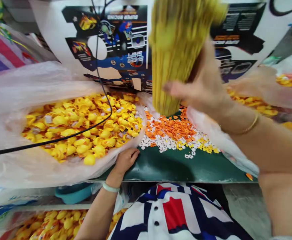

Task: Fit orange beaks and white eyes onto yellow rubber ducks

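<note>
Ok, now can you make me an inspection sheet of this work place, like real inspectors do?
Surface: green tabletop, bare along part of its front.
Things at work: yellow ribbed bundle, held up, blurred; loose orange pieces, white pieces.
Clutter: stray orange bit near the front right edge.
Hands: right hand grips the bundle; left hand rests by the table's front edge.
Cables: black cable crosses the view of the yellow plastic parts at left.
Surroundings: printed board behind; blue basin below the tabletop.

right fingers (178,88) hold a blurred yellow object (172,60) above orange pieces (171,130), left fingers (135,154) resting beside a plastic bag (38,171).
</note>
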`<action>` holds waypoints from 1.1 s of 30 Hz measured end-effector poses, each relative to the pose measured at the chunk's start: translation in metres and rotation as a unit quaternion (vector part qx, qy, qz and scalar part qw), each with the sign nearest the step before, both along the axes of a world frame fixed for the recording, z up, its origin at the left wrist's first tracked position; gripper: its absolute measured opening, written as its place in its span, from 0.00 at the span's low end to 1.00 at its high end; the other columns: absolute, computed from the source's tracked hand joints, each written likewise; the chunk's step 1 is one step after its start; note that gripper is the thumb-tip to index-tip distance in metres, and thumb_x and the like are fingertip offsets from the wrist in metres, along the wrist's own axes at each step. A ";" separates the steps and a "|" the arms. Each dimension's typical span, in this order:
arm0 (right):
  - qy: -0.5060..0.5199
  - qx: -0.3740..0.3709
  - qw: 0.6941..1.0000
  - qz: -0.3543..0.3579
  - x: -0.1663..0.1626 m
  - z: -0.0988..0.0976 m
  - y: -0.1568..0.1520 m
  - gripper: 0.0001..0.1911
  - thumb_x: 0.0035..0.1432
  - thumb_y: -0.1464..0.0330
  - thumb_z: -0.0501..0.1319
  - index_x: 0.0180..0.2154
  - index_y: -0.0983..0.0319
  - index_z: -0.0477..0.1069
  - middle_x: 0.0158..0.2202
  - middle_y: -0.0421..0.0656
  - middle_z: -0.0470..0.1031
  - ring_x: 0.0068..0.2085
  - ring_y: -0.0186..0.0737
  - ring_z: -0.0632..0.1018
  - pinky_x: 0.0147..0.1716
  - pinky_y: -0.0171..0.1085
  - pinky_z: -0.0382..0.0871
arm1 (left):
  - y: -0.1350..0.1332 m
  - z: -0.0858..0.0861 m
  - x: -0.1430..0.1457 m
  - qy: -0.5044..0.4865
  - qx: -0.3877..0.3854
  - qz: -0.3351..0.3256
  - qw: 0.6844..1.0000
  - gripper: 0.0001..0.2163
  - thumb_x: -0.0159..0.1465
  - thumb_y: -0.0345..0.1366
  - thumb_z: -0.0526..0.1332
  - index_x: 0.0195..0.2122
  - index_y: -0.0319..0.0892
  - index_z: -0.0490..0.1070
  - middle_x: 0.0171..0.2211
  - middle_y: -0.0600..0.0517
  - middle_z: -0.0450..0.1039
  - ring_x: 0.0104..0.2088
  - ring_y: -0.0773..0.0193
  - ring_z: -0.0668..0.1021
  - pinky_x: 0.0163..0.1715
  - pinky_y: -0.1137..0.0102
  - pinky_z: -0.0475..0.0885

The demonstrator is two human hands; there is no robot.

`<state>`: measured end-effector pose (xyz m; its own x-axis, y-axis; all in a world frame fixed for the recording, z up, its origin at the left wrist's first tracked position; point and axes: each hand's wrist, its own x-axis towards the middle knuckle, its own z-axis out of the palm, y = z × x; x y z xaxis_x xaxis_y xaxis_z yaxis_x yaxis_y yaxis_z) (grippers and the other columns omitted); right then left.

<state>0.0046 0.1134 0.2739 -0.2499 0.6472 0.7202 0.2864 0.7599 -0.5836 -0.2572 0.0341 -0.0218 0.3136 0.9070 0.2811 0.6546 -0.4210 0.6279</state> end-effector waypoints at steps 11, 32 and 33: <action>-0.063 -0.224 0.945 -0.230 0.061 -0.213 -0.142 0.43 0.42 0.57 0.73 0.58 0.60 0.62 0.51 0.52 0.74 0.50 0.57 0.77 0.54 0.56 0.70 | -0.007 0.008 0.006 -0.001 0.006 0.012 1.000 0.15 0.68 0.45 0.56 0.40 0.42 0.78 0.37 0.48 0.82 0.37 0.58 0.81 0.43 0.65 0.75; -0.264 -0.288 0.919 0.044 0.149 -0.210 -0.116 0.24 0.58 0.54 0.63 0.54 0.53 0.68 0.50 0.45 0.77 0.48 0.53 0.78 0.48 0.49 0.74 | -0.026 0.033 0.198 -0.354 -0.076 -0.091 0.928 0.44 0.53 0.52 0.70 0.67 0.43 0.53 0.59 0.41 0.68 0.57 0.44 0.72 0.59 0.52 0.66; -0.264 -0.302 0.915 0.050 0.160 -0.197 -0.113 0.21 0.60 0.53 0.61 0.50 0.56 0.71 0.45 0.45 0.79 0.43 0.50 0.80 0.43 0.47 0.75 | -0.028 0.032 0.196 -0.355 -0.082 -0.085 0.927 0.44 0.54 0.51 0.70 0.67 0.42 0.54 0.58 0.41 0.69 0.56 0.44 0.73 0.58 0.52 0.67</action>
<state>0.1649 0.0006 0.0767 -0.5388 0.8425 0.0011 0.5961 0.3821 -0.7061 -0.0609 0.0061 0.0099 0.2450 0.9099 0.3347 -0.0154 -0.3416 0.9397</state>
